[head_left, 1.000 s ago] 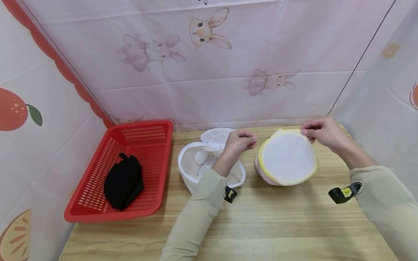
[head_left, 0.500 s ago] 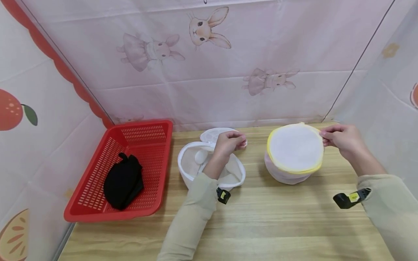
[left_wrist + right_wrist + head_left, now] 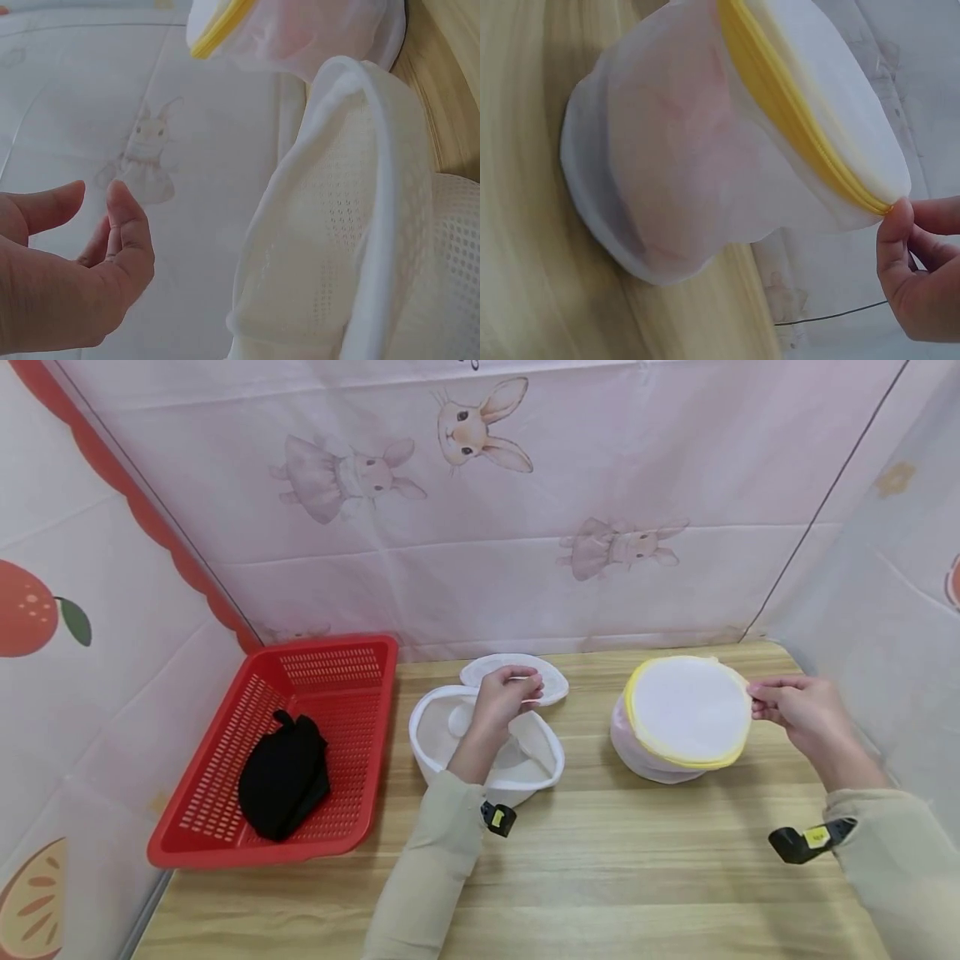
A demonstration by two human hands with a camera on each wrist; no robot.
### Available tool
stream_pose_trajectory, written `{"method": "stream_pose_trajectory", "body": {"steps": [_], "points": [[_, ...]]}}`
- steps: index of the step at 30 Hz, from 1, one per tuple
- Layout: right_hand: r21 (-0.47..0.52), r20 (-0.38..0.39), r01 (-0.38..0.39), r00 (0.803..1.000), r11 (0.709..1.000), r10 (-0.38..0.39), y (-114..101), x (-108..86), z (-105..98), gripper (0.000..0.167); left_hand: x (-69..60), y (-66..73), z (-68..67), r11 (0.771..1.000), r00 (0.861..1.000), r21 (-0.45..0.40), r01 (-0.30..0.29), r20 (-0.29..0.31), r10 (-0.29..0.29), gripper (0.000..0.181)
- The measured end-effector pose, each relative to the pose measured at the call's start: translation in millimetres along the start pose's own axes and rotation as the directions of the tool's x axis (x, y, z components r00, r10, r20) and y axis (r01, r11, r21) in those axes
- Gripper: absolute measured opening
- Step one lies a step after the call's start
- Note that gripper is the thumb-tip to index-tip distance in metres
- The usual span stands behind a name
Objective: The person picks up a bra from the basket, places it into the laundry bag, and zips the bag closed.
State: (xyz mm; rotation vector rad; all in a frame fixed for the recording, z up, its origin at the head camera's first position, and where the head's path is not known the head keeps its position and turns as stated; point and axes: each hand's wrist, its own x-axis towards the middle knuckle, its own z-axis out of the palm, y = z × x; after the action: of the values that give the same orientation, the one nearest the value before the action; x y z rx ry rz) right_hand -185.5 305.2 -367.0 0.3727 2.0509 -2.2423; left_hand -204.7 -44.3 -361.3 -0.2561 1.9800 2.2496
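Note:
My right hand pinches the yellow zip edge of a round mesh laundry bag between thumb and fingers. In the right wrist view, pinkish contents show blurrily through the sheer side of the bag. The bag stands on the table, its white top tilted towards me. My left hand hovers above a white mesh wash bag, holding nothing; in the left wrist view its thumb and bent fingers are apart. That bag's lid lies folded back. Inside is a white rounded piece.
At the left stands a red plastic basket with a black cloth item in it. Behind the wooden table hangs a pink sheet printed with rabbits. White printed sheets border both sides.
The round bag has shifted right, with my right hand moving right and then nearer to me while pinching its edge. My left hand has drawn back to the left, away from it.

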Motion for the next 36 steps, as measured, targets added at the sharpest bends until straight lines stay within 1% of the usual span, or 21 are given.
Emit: {"method": "stream_pose_trajectory", "body": {"steps": [3,6,10,15,18,24,28,30,33,35,36], "points": [[-0.014,-0.003,0.0,1.0,1.0,0.0,8,-0.2,0,0.029,-2.3,-1.0,-4.9,1.0,1.0,-0.006,-0.005,-0.007,0.005,0.021],[-0.001,0.001,-0.005,1.0,1.0,0.005,15,0.9,-1,0.03,-2.7,-3.1,-9.5,1.0,1.0,-0.024,-0.008,-0.005,0.008,0.02],[-0.018,0.005,-0.034,0.999,0.999,0.035,24,3.4,-1,0.031,-3.5,-5.4,-14.0,1.0,1.0,-0.026,-0.001,-0.001,0.001,0.021],[-0.099,0.007,-0.061,0.998,0.993,0.062,32,6.3,-4,0.031,-5.6,-6.8,-18.5,1.0,1.0,-0.031,0.0,-0.009,0.0,0.021],[-0.138,0.011,-0.057,0.998,0.989,0.059,34,6.7,-5,0.031,-6.2,-7.9,-21.3,0.999,1.0,-0.046,-0.003,-0.015,0.003,0.019],[-0.143,0.019,-0.041,0.999,0.989,0.044,31,3.4,-6,0.028,-7.6,-8.8,-25.8,0.998,1.0,-0.056,-0.01,-0.029,0.009,0.019],[-0.196,0.014,-0.04,0.999,0.98,0.043,32,5.6,-8,0.025,-8.2,-10.1,-28.3,0.998,0.999,-0.055,-0.015,-0.029,0.014,0.019],[-0.228,0.009,-0.036,0.999,0.973,0.04,35,9.0,-10,0.019,-8.5,-10.7,-29.4,0.998,0.999,-0.054,-0.02,-0.029,0.019,0.02],[-0.262,0.006,-0.022,1.0,0.965,0.024,43,17.8,-20,0.009,-9.6,-10.8,-30.9,0.998,0.999,-0.045,-0.031,-0.032,0.029,0.021],[-0.216,-0.005,-0.019,1.0,0.976,0.019,50,25.1,-29,0.01,-10.6,-10.6,-32.0,0.999,0.999,-0.035,-0.035,-0.037,0.033,0.021],[-0.215,-0.004,-0.014,1.0,0.976,0.014,52,26.7,-32,0.01,-11.0,-10.3,-32.6,0.999,0.999,-0.03,-0.035,-0.038,0.034,0.021]]}}
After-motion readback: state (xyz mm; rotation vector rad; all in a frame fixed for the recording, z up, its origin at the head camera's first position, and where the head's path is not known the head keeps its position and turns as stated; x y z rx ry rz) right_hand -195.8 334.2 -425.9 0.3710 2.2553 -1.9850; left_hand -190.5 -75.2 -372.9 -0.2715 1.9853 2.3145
